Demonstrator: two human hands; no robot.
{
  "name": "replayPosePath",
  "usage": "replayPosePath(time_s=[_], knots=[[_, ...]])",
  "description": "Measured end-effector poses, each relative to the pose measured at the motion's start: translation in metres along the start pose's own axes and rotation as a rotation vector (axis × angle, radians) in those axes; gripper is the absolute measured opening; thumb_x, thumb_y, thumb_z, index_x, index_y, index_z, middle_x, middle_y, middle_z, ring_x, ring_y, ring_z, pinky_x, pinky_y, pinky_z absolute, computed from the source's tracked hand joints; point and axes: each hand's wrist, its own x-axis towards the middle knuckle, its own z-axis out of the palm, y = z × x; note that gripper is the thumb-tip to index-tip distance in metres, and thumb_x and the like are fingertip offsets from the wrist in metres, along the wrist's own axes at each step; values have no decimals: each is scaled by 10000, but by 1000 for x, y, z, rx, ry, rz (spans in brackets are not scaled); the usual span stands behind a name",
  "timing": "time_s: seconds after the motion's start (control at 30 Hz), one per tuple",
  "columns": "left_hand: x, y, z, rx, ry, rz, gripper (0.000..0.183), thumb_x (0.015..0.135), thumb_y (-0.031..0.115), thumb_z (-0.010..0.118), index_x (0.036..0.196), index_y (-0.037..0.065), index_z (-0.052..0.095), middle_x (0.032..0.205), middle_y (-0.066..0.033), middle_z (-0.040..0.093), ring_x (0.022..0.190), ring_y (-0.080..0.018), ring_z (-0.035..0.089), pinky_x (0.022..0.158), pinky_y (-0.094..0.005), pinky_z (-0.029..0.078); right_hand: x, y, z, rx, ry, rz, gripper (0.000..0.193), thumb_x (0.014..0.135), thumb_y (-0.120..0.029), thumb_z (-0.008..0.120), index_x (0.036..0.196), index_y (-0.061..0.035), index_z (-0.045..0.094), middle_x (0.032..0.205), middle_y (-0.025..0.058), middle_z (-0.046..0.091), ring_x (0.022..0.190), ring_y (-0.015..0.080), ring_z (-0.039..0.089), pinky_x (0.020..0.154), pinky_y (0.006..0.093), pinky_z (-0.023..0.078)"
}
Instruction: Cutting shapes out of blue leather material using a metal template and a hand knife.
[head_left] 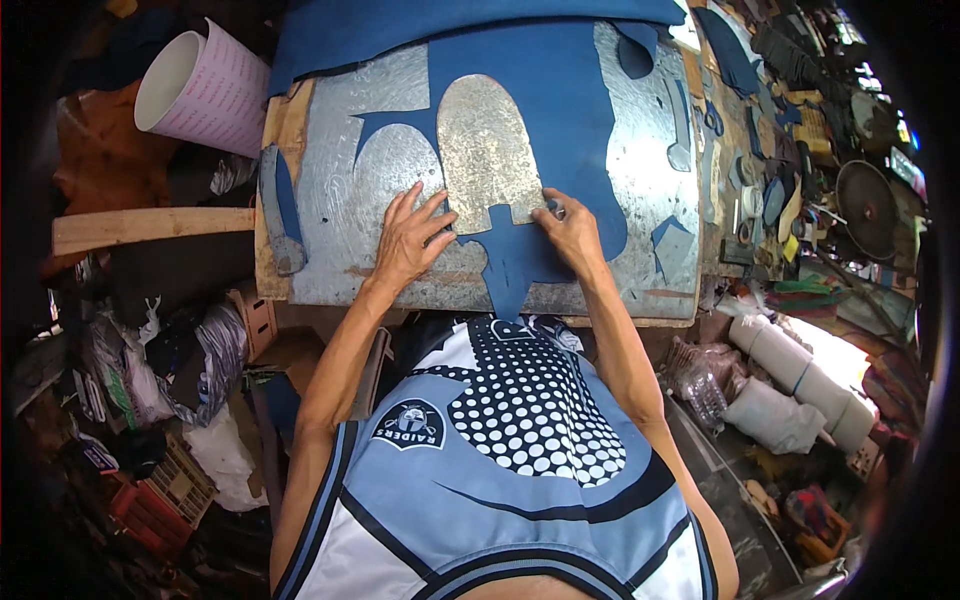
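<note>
From my remote seat I saw the left hand (408, 243) lying flat with fingers spread, its fingertips pressed on the lower left edge of the metal template (488, 150), gripping nothing. The right hand (572, 232) was curled at the template's lower right corner, fingertips pinched around a small tool (556, 209) that I could not make out clearly.

The template, a dull grey plate with a rounded top and a notched bottom, sat on the blue sheet (560, 90), roughly in the middle of the metal-covered board (330, 250). The sheet already had curved pieces missing to the left of the template, where bare metal showed through, and a narrow blue tongue ran down over the board's near edge toward my chest.

Open room lay to the left of the left hand, across bare metal up to a blue offcut strip (280, 200) at the board's left edge. To the right, the board stayed mostly bare as far as a small blue scrap (668, 243); beyond that edge a crowded bench of tools (790, 190) began. A white cone (200, 85) stood off the far left corner.
</note>
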Motion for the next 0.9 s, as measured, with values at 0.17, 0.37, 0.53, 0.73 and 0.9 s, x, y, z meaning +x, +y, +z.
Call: replayPosePath(time_s=[0.17, 0.37, 0.53, 0.73, 0.9], knots=[[2, -5, 1, -12, 23, 16, 337, 855, 313, 725, 1120, 106, 732, 1388, -92, 575, 1407, -364, 368, 1150, -525, 250, 8, -22, -24, 586, -89, 253, 348, 874, -137, 677, 1201, -25, 629, 956, 85, 671, 642, 139, 598, 555, 293, 486], [13, 5, -1, 73, 13, 2, 482, 871, 369, 697, 1252, 76, 652, 1462, -160, 484, 1424, -380, 332, 1161, -552, 217, 26, -7, -61, 899, 216, 231, 275, 910, -99, 631, 1168, -2, 638, 766, 24, 610, 507, 79, 515, 482, 220, 452], [74, -22, 13, 365, -74, 8, 688, 972, 502, 498, 1452, 13, 429, 1567, -194, 307, 1478, -365, 211, 1202, -515, 144, -20, 8, -159, 682, 512, 184, 318, 941, -155, 659, 1206, 20, 646, 728, -10, 582, 578, 54, 524, 530, 190, 423], [135, -4, 50, 409, -141, 68, 810, 961, 624, 420, 1482, 6, 376, 1587, -217, 250, 1493, -366, 168, 1215, -491, 126, -91, 14, -181, 417, 689, 117, 266, 960, -123, 655, 1184, 21, 659, 828, -26, 599, 635, 21, 471, 563, 170, 373], [91, 120, 90, 219, -460, 347, 918, 898, 705, 435, 1491, 9, 357, 1590, -221, 241, 1492, -385, 161, 1216, -507, 113, -107, 18, -165, 464, 804, 172, 226, 948, -118, 678, 1144, -5, 687, 821, -23, 612, 604, 16, 470, 536, 171, 377]])
